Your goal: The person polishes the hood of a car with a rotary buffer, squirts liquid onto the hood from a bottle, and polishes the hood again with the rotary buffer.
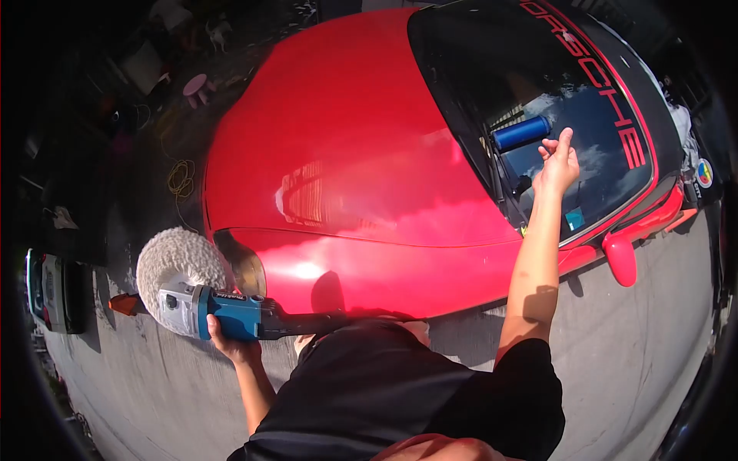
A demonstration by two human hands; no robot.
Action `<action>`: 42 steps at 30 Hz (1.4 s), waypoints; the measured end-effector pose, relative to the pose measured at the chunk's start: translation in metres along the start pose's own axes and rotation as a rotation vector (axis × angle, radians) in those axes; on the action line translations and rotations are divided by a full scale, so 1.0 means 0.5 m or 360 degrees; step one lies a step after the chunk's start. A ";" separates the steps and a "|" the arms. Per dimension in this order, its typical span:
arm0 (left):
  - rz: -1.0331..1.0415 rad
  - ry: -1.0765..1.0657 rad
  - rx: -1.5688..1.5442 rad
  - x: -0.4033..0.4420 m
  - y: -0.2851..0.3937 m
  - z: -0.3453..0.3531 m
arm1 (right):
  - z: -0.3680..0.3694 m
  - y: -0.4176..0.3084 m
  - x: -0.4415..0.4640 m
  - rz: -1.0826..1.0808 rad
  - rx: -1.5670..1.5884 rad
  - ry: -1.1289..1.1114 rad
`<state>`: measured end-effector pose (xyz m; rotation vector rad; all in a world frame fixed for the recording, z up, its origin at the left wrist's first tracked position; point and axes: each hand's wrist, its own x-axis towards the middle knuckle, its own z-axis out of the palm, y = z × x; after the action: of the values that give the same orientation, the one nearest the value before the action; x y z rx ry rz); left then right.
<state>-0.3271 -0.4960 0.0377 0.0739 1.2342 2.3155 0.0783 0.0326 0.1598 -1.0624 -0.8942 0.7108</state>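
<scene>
Between the left hand (231,344) and right hand (557,170), the hood (330,115) leaves a wide passage above it. The polisher (238,315) fills the left hand's reach; a blue cylinder (521,134) sits just beside the right fingers, the mirror (620,260) off to their right.

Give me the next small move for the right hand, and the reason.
Probably move the right hand slightly toward the blue cylinder and close its fingers around it. They sit beside one end, not wrapped around it; whether they touch is unclear. The left hand already holds the polisher, so the right seems the free one.
</scene>
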 end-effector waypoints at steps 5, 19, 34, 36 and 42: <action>0.0066 0.0190 0.0052 -0.010 -0.010 -0.021 | -0.008 0.326 0.197 0.0764 -0.0990 0.0420; -0.0216 0.0307 0.0371 -0.009 -0.005 -0.036 | 0.100 0.312 0.203 -0.0673 -0.1817 -0.0408; -0.0593 0.0189 0.0236 0.115 -0.065 0.004 | 0.600 0.137 -0.339 -0.2220 -0.2564 -0.2485; -0.0543 0.0265 0.0194 0.101 -0.077 -0.007 | 0.588 0.132 -0.369 -0.2330 -0.2513 -0.2683; -0.0392 0.0463 0.0190 0.037 -0.113 -0.060 | 0.545 0.094 -0.377 -0.2080 -0.2689 -0.2832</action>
<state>-0.3284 -0.4846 -0.0281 -0.3662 1.4329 2.0881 -0.2532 0.0049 0.1244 -0.4691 -3.5567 -0.8025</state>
